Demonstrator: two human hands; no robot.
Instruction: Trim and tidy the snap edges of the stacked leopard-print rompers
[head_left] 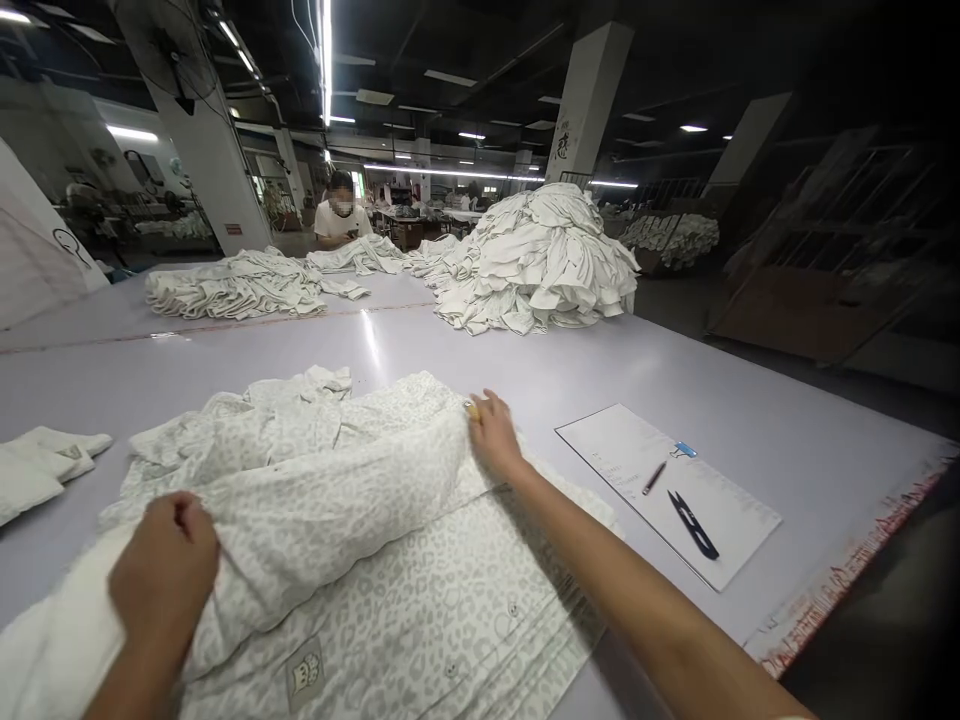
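A white garment with grey leopard print point(330, 500) is partly lifted and folded over a flat stack of the same printed garments point(420, 610). My left hand point(165, 570) is closed on its near left edge, slightly blurred. At the far right end of the fold, my right hand point(495, 435) pinches the cloth, fingers bent. A small yellow thing point(472, 410) shows at those fingers; its kind is unclear. On the stack, a grey patch point(304, 674) and small round fastenings are visible. Bunched printed cloth point(277, 400) lies just beyond the fold.
Right of the stack, a paper-covered clipboard point(607, 450) with a blue binder clip point(684, 450) carries a pen point(654, 478) and black thread snips point(694, 525). A tall garment heap point(540, 260) and a lower pile point(240, 285) stand farther back. Another person point(341, 215) is beyond the table.
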